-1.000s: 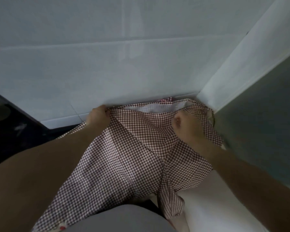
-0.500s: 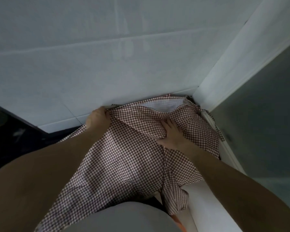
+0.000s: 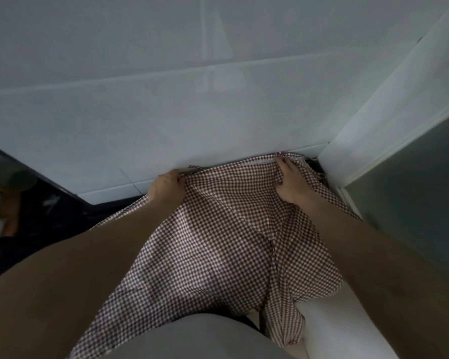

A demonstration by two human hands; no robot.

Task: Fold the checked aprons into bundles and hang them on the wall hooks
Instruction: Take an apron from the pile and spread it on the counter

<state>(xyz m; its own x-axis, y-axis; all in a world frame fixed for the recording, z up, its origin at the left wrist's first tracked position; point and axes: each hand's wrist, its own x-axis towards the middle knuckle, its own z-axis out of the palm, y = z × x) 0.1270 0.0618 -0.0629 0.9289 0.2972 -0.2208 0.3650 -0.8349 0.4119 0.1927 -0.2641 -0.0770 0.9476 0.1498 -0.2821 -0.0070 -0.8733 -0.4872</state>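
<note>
Both hands, left hand (image 3: 166,189) and right hand (image 3: 292,183), grip the checked apron (image 3: 218,255), hanging lengthwise downward.

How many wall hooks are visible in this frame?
0. The tiled wall shows no hooks; any may lie outside the view or behind the checked apron, which the left hand and right hand hold against it.
</note>
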